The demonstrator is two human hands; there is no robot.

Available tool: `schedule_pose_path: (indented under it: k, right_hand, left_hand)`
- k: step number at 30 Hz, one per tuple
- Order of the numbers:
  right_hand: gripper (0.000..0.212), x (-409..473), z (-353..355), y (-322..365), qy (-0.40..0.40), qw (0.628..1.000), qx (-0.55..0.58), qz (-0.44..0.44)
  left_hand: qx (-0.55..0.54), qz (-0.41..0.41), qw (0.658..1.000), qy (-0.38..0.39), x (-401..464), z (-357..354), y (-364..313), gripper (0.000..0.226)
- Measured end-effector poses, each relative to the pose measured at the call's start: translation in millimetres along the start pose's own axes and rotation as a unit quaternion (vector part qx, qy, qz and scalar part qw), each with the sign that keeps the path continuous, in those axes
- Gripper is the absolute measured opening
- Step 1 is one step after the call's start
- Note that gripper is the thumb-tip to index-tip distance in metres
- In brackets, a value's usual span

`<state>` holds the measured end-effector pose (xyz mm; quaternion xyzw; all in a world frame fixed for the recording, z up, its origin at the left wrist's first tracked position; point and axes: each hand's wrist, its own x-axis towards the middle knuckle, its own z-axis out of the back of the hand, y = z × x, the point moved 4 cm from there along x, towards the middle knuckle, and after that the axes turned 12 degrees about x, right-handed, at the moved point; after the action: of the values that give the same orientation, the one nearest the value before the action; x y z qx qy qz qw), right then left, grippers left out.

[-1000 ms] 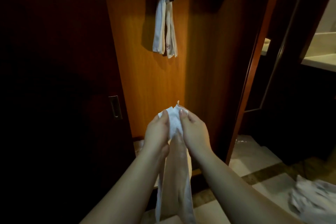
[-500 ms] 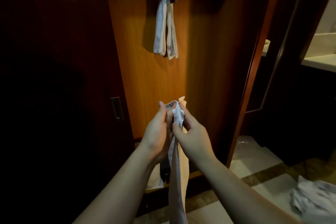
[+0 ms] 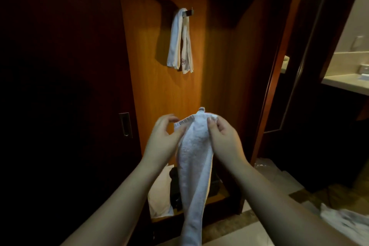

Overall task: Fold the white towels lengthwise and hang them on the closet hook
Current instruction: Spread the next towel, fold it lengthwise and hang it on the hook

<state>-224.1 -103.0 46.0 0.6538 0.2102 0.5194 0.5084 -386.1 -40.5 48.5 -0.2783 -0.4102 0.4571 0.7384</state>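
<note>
Left hand [image 3: 162,138] and right hand [image 3: 223,136] now spread the towel [image 3: 194,158] they pinched bunched a moment ago; lengthwise folding continues, hook [image 3: 188,12] next

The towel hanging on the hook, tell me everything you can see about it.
The hanging towel is white terry-looking cloth, folded into a narrow strip and draped over a dark hook on the orange wooden closet panel. Both halves hang down side by side, one ending slightly lower. A faint reddish mark shows near the bottom. Neither hand touches it.
</note>
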Motion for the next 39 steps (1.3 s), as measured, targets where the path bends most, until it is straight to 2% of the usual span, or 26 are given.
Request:
schedule_pose_path:
  k: [2,4,6,8,10,12,14,16,18,20,22,25,28,29,31,34,36,37,39]
  right_hand:
    - [0.022,9.3,6.6,9.4,0.015,1.000,-0.007,0.010]
    - [0.020,16.5,13.2,16.1,0.026,0.999,-0.015,0.015]
    - [0.020,21.8,21.4,22.0,0.028,0.999,-0.013,0.020]
    - [0.021,26.3,33.0,26.4,0.016,1.000,-0.006,0.024]
    - [0.021,29.3,44.9,29.1,0.013,0.999,-0.031,0.026]
    - [0.020,31.0,55.2,28.6,0.023,0.998,-0.060,0.019]
    - [0.020,31.7,64.5,26.8,0.031,0.997,-0.066,0.010]
    - [0.021,32.2,71.6,26.7,0.033,0.998,-0.053,0.012]
    - [0.019,33.6,77.0,28.0,0.024,0.999,-0.026,0.016]
    - [0.020,35.7,79.9,29.5,0.019,1.000,-0.009,0.021]
    - [0.023,36.4,79.8,30.3,0.024,0.999,-0.012,0.026]
    - [0.028,37.6,78.0,29.9,0.016,0.999,-0.008,0.030]
    - [0.033,40.1,78.5,28.4,-0.003,0.999,0.011,0.030]
    - [0.033,41.5,79.2,28.0,-0.009,0.999,0.022,0.029]
    - [0.033,44.0,79.8,28.6,-0.018,0.999,0.041,0.027]
    - [0.033,47.4,75.6,33.4,-0.027,0.998,0.050,0.036]
    - [0.030,48.9,70.6,37.6,-0.038,0.996,0.059,0.048]
    - [0.027,49.3,67.4,39.7,-0.043,0.996,0.060,0.053]
    - [0.024,48.6,59.9,43.3,-0.052,0.995,0.052,0.063]
  left_hand:
    - [0.062,-0.001,0.998,0.034,10.7,2.2,14.0,0.049]
    - [0.139,0.006,0.988,0.074,20.7,6.2,24.5,0.057]
    - [0.230,-0.006,0.967,0.108,29.5,11.5,32.3,0.048]
    - [0.312,-0.018,0.936,0.159,33.8,16.6,35.4,0.026]
    - [0.372,-0.030,0.909,0.187,35.1,24.2,34.5,0.015]
    - [0.402,-0.076,0.900,0.155,37.1,37.5,24.4,0.011]
    - [0.390,-0.149,0.905,0.084,38.8,53.9,7.5,0.007]
    - [0.367,-0.181,0.912,0.025,38.8,67.9,-9.7,0.008]
    - [0.340,-0.177,0.924,0.002,36.0,71.7,-26.0,0.018]
    - [0.322,-0.149,0.935,-0.003,35.0,68.5,-39.9,0.040]
    - [0.354,-0.109,0.929,0.006,37.9,63.6,-48.2,0.051]
    - [0.430,-0.113,0.896,-0.009,40.1,60.3,-58.0,0.021]
    - [0.475,-0.125,0.871,-0.035,38.7,61.3,-64.1,0.008]
    - [0.464,-0.116,0.878,-0.025,39.4,61.6,-63.2,0.011]
    - [0.384,-0.085,0.919,0.013,42.3,61.5,-56.4,0.012]
    - [0.179,-0.039,0.983,0.018,40.7,60.4,-42.0,0.010]
    - [-0.006,-0.007,0.999,-0.035,37.0,58.4,-34.2,0.013]
    - [-0.053,0.001,0.996,-0.078,35.1,57.2,-31.7,0.016]
    - [-0.056,-0.008,0.982,-0.179,29.9,52.9,-30.5,0.020]
